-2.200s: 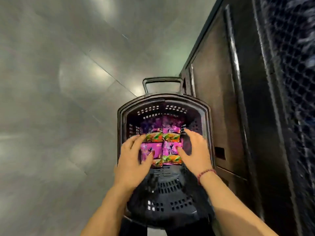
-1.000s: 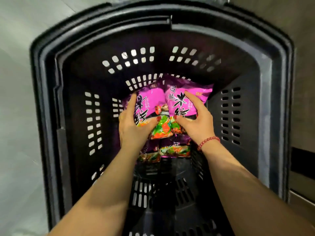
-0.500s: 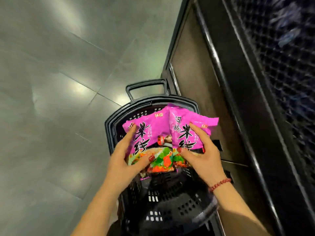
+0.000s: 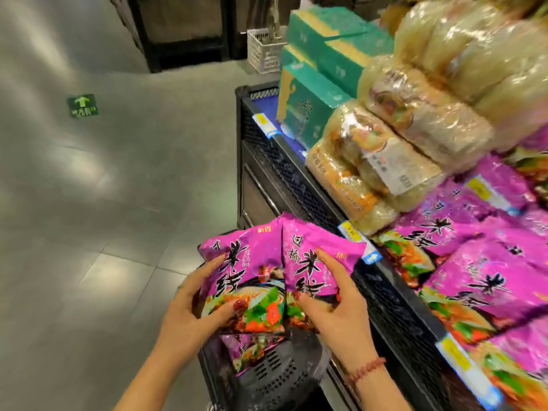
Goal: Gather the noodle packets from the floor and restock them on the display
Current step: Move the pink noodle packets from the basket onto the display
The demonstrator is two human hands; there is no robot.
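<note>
My left hand [image 4: 195, 304] grips one purple noodle packet [image 4: 237, 268] and my right hand [image 4: 335, 304] grips a second purple packet [image 4: 314, 256]; the two are side by side above the black basket [image 4: 275, 378]. Another purple packet [image 4: 246, 348] lies inside the basket under them. The display [image 4: 394, 310] is just to the right, its slanted top covered with several matching purple packets [image 4: 480, 280].
Clear bags of pale noodles [image 4: 394, 149] and green boxes [image 4: 311, 93] are stacked further back on the display. A white crate [image 4: 264, 51] and a dark shelf unit [image 4: 181, 31] stand at the far end. Grey tiled floor [image 4: 103, 203] with a green arrow sticker [image 4: 83, 105] spreads to the left.
Both hands lifted two purple packets out of the basket and raised them. My view swung up from the basket, bringing the stocked display into sight on the right.
</note>
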